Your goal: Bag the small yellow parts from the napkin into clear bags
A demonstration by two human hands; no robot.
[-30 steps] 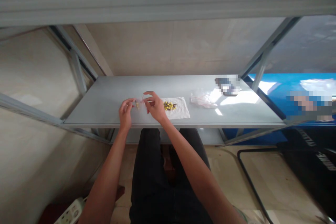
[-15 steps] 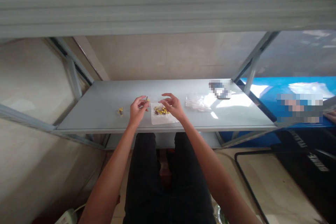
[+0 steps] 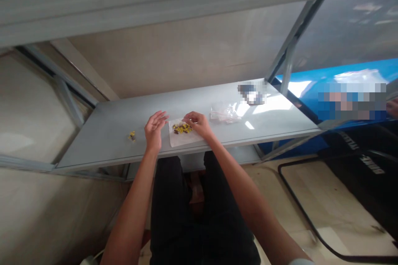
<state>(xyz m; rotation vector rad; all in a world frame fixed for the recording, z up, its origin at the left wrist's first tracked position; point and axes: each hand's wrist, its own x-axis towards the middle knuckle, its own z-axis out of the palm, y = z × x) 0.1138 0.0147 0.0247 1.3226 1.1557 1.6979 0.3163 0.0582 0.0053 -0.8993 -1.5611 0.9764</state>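
Note:
On the grey shelf lies a white cloth-like sheet (image 3: 178,140), bearing a pile of small yellow and dark brown pieces (image 3: 182,128). My left hand (image 3: 154,130) hovers just left of the sheet, its fingers stretched and apart, with nothing visible in them. At the pile's right edge, my right hand (image 3: 199,124) has thumb and fingers drawn together; whatever is between the fingertips is too small to make out. A little clear packet with yellow and dark pieces (image 3: 132,136) rests further left on the shelf.
Clear plastic bags (image 3: 225,114) lie right of my right hand. Behind them sits a blurred-out object (image 3: 251,92). Metal shelf posts (image 3: 294,41) frame the sides, and an upper shelf (image 3: 155,4) hangs overhead. A blue surface with another person's hand (image 3: 392,107) is at far right.
The small packet, between my hands at first, now lies on the left. The sheet has shifted left in view. My left hand has opened; my right fingers have closed over the pile's edge.

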